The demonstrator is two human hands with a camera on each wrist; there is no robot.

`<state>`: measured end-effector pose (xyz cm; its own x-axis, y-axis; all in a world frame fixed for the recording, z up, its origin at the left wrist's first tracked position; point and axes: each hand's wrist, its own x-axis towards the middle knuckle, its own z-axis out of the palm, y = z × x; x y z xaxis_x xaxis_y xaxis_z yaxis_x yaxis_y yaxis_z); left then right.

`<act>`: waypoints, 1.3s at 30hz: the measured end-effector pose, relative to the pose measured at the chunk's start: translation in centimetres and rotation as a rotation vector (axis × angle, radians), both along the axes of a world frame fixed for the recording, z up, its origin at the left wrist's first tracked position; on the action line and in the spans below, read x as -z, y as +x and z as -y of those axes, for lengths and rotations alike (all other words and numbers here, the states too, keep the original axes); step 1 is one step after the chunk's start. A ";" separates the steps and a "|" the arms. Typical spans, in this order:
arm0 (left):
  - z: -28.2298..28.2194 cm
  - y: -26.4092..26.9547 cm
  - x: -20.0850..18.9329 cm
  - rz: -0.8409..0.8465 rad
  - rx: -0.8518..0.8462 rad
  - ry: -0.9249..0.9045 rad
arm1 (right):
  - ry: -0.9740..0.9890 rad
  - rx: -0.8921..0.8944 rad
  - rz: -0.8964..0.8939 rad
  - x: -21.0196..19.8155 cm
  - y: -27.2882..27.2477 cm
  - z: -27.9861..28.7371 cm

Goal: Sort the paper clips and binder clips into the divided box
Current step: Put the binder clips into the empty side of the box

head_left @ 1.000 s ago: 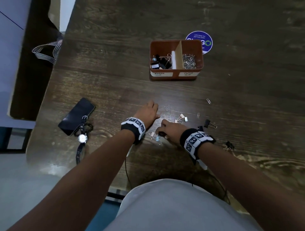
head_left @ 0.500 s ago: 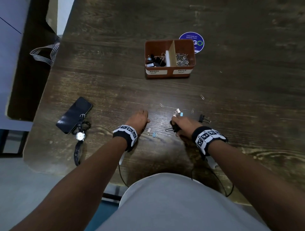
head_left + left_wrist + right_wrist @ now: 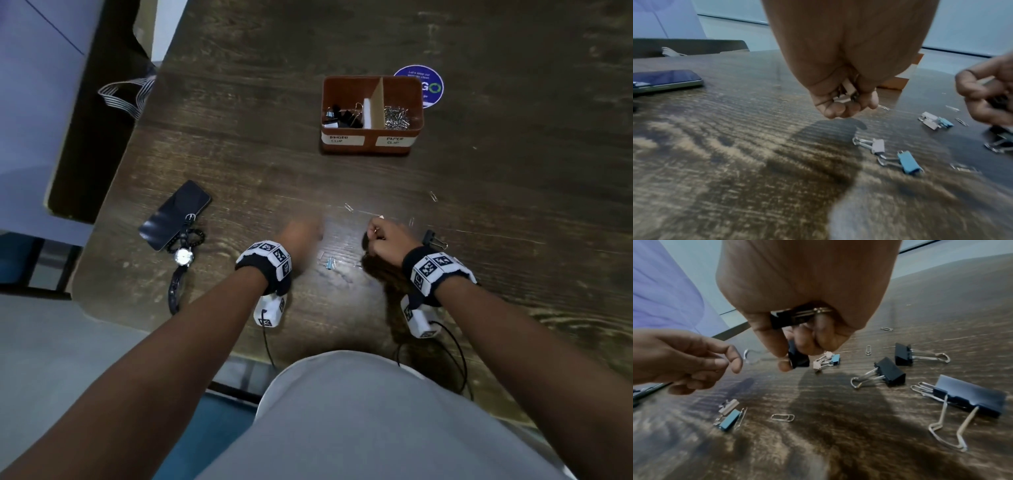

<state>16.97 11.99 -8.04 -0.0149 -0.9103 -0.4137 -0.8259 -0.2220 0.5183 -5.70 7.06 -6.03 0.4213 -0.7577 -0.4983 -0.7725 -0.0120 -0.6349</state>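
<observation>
The brown divided box [image 3: 371,145] stands at the far middle of the table, with binder clips [image 3: 342,116] in its left half and paper clips [image 3: 396,118] in its right half. My right hand [image 3: 795,356] hovers over the table as a fist and grips two black binder clips [image 3: 795,318]. My left hand [image 3: 846,104] is curled round small pale binder clips [image 3: 847,88]. Between the hands lie a small blue clip [image 3: 908,162] and a grey one [image 3: 877,146]. Three black binder clips [image 3: 890,371] and loose paper clips [image 3: 782,417] lie to the right.
A dark phone [image 3: 174,214] and a wristwatch [image 3: 183,257] lie on the table's left side near its edge. A round blue sticker [image 3: 431,85] sits behind the box. Cables hang from both wrist cameras over the near table edge.
My right hand took a black binder clip off the table and rose with it. My left hand went from flat on the table to curled and lifted.
</observation>
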 end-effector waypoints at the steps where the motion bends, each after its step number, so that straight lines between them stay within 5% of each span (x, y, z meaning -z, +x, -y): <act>1: -0.3 -0.3 0.0 0.051 0.041 0.010 | 0.005 -0.010 -0.016 0.0 0.1 -0.2; 6: -2.6 -1.4 1.8 0.189 0.204 0.019 | -0.011 -0.046 -0.079 -0.1 -0.7 -1.6; 16: -5.1 -1.0 2.4 0.183 0.121 0.033 | -0.002 -0.135 -0.188 1.1 -1.1 -3.3; 22: -6.5 -0.3 2.0 0.195 0.121 0.045 | -0.225 -0.453 -0.256 0.6 3.4 -5.1; 31: -8.6 0.9 2.5 0.178 0.037 -0.008 | -0.389 -0.591 -0.410 2.3 9.1 -6.1; 39: -6.4 -0.4 1.9 0.378 0.327 0.041 | -0.347 -0.576 -0.409 2.6 6.4 -4.6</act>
